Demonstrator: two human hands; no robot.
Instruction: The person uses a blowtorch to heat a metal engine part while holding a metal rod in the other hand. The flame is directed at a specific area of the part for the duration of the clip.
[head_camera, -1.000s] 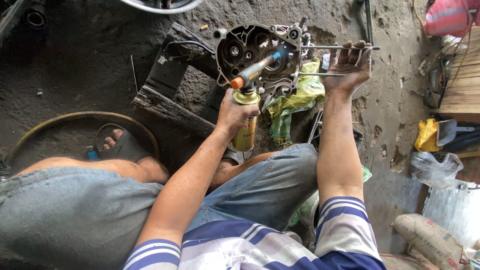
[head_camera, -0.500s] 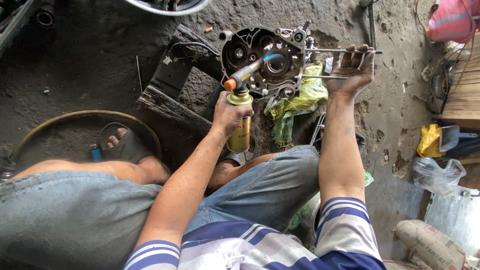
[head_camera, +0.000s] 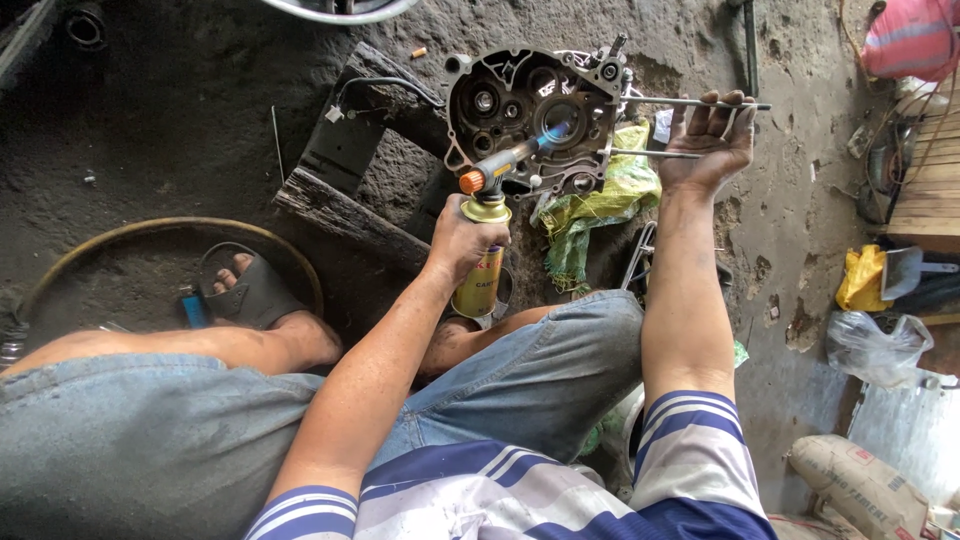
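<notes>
One engine case (head_camera: 530, 120) stands on the dirt floor (head_camera: 150, 130), leaning on a wooden block (head_camera: 340, 215); bare ground lies open left of the case. My left hand (head_camera: 468, 238), below the case, has its grip closed around one gas torch canister (head_camera: 480, 270), whose nozzle (head_camera: 505, 160) throws a blue flame into the case's bearing seat. My right hand (head_camera: 712, 140), right of the case, has its grip loosely curled on two long studs (head_camera: 690, 103) projecting from the case's right edge. A green rag (head_camera: 600, 205) lies just beneath the case.
</notes>
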